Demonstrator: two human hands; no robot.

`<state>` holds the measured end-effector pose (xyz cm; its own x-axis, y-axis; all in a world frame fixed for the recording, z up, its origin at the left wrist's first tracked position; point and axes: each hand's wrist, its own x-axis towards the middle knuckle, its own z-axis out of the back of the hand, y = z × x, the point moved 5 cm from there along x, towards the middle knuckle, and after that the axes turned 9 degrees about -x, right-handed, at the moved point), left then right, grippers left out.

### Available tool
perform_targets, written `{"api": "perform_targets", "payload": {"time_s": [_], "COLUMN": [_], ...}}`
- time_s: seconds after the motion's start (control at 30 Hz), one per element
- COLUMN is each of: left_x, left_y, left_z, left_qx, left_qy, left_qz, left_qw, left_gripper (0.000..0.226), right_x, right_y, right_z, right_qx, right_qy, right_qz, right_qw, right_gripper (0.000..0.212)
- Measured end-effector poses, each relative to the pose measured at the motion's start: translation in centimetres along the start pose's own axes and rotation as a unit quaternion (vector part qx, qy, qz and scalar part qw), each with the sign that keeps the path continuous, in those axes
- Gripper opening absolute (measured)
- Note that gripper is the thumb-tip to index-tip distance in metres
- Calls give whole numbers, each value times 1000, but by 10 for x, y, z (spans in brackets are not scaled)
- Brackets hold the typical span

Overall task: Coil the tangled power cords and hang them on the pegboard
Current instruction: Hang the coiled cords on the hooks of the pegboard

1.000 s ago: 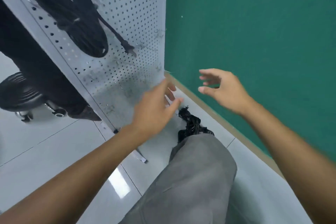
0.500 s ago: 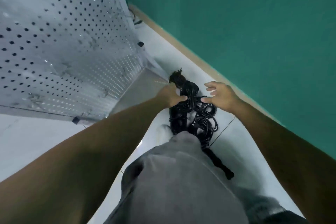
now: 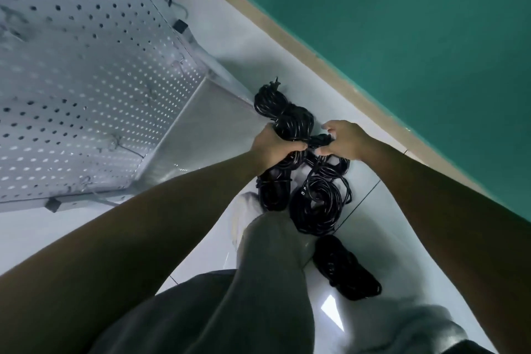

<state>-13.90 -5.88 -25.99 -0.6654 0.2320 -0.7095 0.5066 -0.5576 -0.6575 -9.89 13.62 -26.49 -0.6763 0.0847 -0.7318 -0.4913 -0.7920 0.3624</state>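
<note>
Gripping black power cords (image 3: 290,123) with left hand (image 3: 273,146), right hand (image 3: 344,141) pinching a plug

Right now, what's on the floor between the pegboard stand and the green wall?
In the head view, a pile of tangled black power cords lies on the white tiled floor between them; the left hand grips one bundle, the right hand holds a plug end.

The left hand (image 3: 274,145) grips a bundle of black power cords (image 3: 283,121) that lies on the white tiled floor (image 3: 244,46). The right hand (image 3: 343,141) pinches a black plug (image 3: 320,139) just beside it. More black cord loops (image 3: 316,204) lie below the hands, near a leg in grey trousers (image 3: 267,267). The grey perforated metal pegboard (image 3: 86,66) stands at the left, and a green wall (image 3: 402,37) is at the right.
</note>
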Motion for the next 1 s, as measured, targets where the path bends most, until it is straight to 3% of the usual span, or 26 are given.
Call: {"api": "perform_targets", "payload": {"time_s": [0.07,0.17,0.3,0.37,0.47,0.63,0.8,1.0], "left_x": [-2,-6,-21,-28,-40,-99,-185,-303], "left_y": [1,-1,-17,-26,-45,-108,-163,-201], "left_z": [9,29,51,62,74,104,127,148], "left_qx": [-11,-32,-26,-12,2,7,-48,-184], "left_qy": [0,7,42,62,102,133,41,-102], "left_qz": [-12,-28,-54,-54,-51,-64,-119,-219], "left_qw": [1000,999,997,997,994,989,991,953], "left_gripper": [57,57,27,32,59,79,95,67], "right_x": [11,25,33,31,18,-50,-152,-277], "right_y": [-3,-4,-4,-7,-12,8,59,144], "right_z": [-9,-19,-19,-14,5,70,144,205], "right_qx": [1,-9,-43,-33,20,105,215,267], "right_qy": [19,35,15,-2,-50,-110,-189,-248], "right_qz": [1,9,56,72,57,48,71,156], "right_qw": [1000,999,997,997,997,987,956,918], "right_gripper": [80,51,39,31,29,27,15,18]}}
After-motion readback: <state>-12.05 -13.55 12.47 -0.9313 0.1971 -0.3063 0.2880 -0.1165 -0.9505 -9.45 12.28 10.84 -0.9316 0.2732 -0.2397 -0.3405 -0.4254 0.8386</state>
